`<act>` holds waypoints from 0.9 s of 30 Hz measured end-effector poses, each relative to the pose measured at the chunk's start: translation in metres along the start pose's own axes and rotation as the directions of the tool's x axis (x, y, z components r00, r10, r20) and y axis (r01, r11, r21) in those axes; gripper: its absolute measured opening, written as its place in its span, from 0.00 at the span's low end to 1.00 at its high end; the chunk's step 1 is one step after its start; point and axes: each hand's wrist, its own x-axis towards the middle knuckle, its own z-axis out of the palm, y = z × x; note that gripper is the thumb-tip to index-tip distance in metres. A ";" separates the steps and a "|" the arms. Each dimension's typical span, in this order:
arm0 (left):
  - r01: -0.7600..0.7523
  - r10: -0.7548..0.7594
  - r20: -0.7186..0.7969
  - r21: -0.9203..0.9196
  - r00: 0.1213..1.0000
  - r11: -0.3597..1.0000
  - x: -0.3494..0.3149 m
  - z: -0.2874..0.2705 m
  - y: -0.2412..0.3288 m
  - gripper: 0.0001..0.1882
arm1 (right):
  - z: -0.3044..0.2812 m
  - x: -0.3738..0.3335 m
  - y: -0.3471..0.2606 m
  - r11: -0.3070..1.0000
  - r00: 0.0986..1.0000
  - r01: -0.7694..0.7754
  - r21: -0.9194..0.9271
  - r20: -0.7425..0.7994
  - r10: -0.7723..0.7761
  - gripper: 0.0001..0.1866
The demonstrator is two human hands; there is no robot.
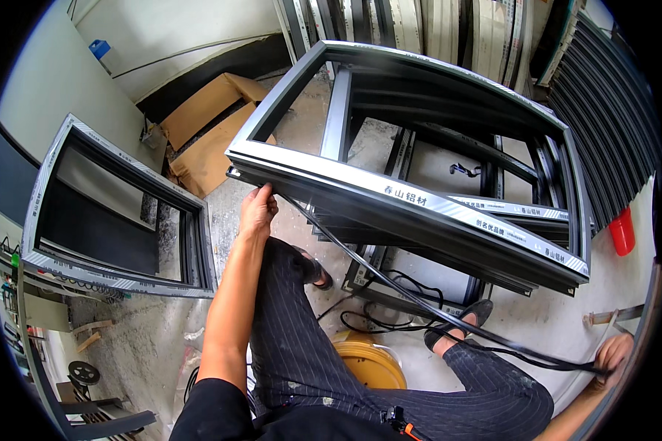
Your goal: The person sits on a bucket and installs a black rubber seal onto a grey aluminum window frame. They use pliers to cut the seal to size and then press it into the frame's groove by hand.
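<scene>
A large dark aluminium window frame with printed protective film lies before me, on top of more frames. At its near left corner my left hand is closed, its fingertips pinching the end of a black rubber sealing strip against the frame's side. From there the strip runs slack down to the right, across my lap. Far to the right, my right hand is wrapped round the same strip and several more black lengths. Loose loops of strip hang between my knees, partly on the floor.
Another framed window stands at the left. Flattened cardboard lies behind it. A yellow bucket sits between my legs. Stacked dark profiles lean at the right, above a red container. Long wrapped profiles stand at the back.
</scene>
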 end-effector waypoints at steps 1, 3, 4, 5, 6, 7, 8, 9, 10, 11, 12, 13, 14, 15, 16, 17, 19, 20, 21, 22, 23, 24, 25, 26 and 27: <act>-0.023 0.024 -0.079 0.016 0.997 1.000 0.000 0.001 0.000 0.11 | -0.017 -0.034 -0.003 0.983 0.962 -0.011 -0.184 -0.269 -0.039 0.12; -0.051 0.057 -0.109 0.051 0.992 0.997 -0.001 0.009 0.001 0.11 | -0.003 -0.025 -0.007 0.906 0.748 -0.301 -0.299 -0.663 0.030 0.21; -0.053 0.061 -0.125 0.062 0.990 0.997 0.000 0.012 0.000 0.11 | 0.025 0.011 -0.012 0.832 0.589 -0.516 -0.205 -0.790 0.171 0.25; -0.042 0.050 -0.121 0.064 0.991 0.997 0.001 0.012 0.000 0.11 | 0.024 0.020 -0.009 0.728 0.576 -0.624 -0.286 -0.797 0.181 0.17; -0.009 0.013 -0.101 0.034 0.995 0.999 0.001 0.012 0.001 0.11 | 0.008 0.017 0.014 0.608 0.627 -0.611 -0.507 -0.778 -0.018 0.09; 0.024 -0.024 -0.080 0.005 0.996 1.000 0.001 0.012 0.002 0.11 | -0.003 0.007 0.018 0.493 0.682 -0.633 -0.597 -0.731 -0.009 0.07; 0.060 -0.061 -0.064 -0.019 0.996 0.998 0.001 0.008 0.003 0.12 | -0.003 0.010 0.023 0.371 0.732 -0.637 -0.675 -0.681 0.017 0.06; 0.115 -0.119 -0.043 -0.095 0.992 0.989 0.002 0.003 0.006 0.12 | -0.001 0.011 0.028 0.323 0.701 -0.674 -0.664 -0.713 -0.005 0.07; 0.170 -0.175 -0.017 -0.170 0.984 0.971 0.004 -0.005 0.010 0.13 | 0.000 0.014 0.030 0.291 0.723 -0.654 -0.699 -0.690 -0.030 0.08; 0.130 -0.133 -0.004 -0.179 0.991 0.975 0.008 -0.018 0.015 0.15 | 0.005 0.022 0.035 0.261 0.743 -0.635 -0.727 -0.667 -0.051 0.09; 0.075 -0.081 -0.060 -0.106 0.995 0.992 0.008 -0.021 0.019 0.14 | 0.008 0.028 0.035 0.225 0.767 -0.610 -0.760 -0.637 -0.073 0.10; 0.053 -0.055 -0.032 -0.061 0.998 0.997 0.017 -0.033 0.016 0.14 | 0.005 0.025 0.035 0.258 0.761 -0.624 -0.738 -0.649 -0.014 0.10; 0.027 -0.027 0.000 -0.020 1.000 0.999 0.020 -0.036 0.018 0.14 | 0.002 0.024 0.034 0.290 0.755 -0.636 -0.715 -0.655 0.040 0.11; 0.026 -0.026 -0.035 -0.019 0.999 0.999 0.020 -0.037 0.017 0.14 | -0.001 0.023 0.033 0.321 0.748 -0.648 -0.691 -0.657 0.095 0.12; 0.024 -0.025 -0.070 -0.017 0.997 1.000 0.020 -0.037 0.015 0.14 | -0.001 0.022 0.031 0.315 0.723 -0.682 -0.660 -0.673 0.154 0.12; 0.027 -0.029 -0.100 -0.016 0.995 1.000 0.017 -0.029 0.013 0.14 | 0.003 0.022 0.025 0.301 0.692 -0.718 -0.627 -0.691 0.210 0.13; 0.129 -0.131 -0.024 -0.049 0.991 0.990 0.002 -0.013 0.018 0.14 | -0.013 0.001 0.024 0.280 0.716 -0.697 -0.660 -0.664 0.217 0.14; 0.183 -0.182 0.014 -0.060 0.983 0.981 -0.007 -0.005 0.018 0.14 | -0.018 -0.011 0.022 0.399 0.668 -0.726 -0.560 -0.711 0.218 0.14; 0.212 -0.207 0.087 -0.048 0.974 0.976 -0.018 0.000 0.016 0.13 | -0.019 -0.019 0.020 0.508 0.618 -0.735 -0.449 -0.752 0.230 0.14; 0.229 -0.217 0.171 -0.054 0.961 0.972 -0.026 0.007 0.016 0.11 | -0.022 -0.029 0.018 0.606 0.565 -0.724 -0.328 -0.787 0.248 0.14; 0.228 -0.213 0.172 -0.074 0.962 0.971 -0.026 0.009 0.011 0.11 | -0.025 -0.033 0.020 0.714 0.646 -0.608 -0.347 -0.739 0.190 0.16; 0.227 -0.209 0.174 -0.094 0.962 0.969 -0.026 0.011 0.008 0.11 | -0.028 -0.038 0.019 0.827 0.701 -0.497 -0.265 -0.684 0.202 0.16; 0.231 -0.210 0.162 -0.119 0.964 0.966 -0.027 0.012 0.005 0.10 | -0.030 -0.042 0.016 0.912 0.753 -0.377 -0.163 -0.628 0.199 0.17; 0.233 -0.211 0.154 -0.143 0.965 0.962 -0.027 0.015 0.003 0.10 | -0.029 -0.040 0.014 0.967 0.801 -0.250 -0.048 -0.572 0.178 0.19; 0.233 -0.210 0.148 -0.165 0.966 0.958 -0.025 0.017 0.002 0.10 | -0.022 -0.030 0.012 0.976 0.878 -0.218 0.025 -0.431 0.208 0.22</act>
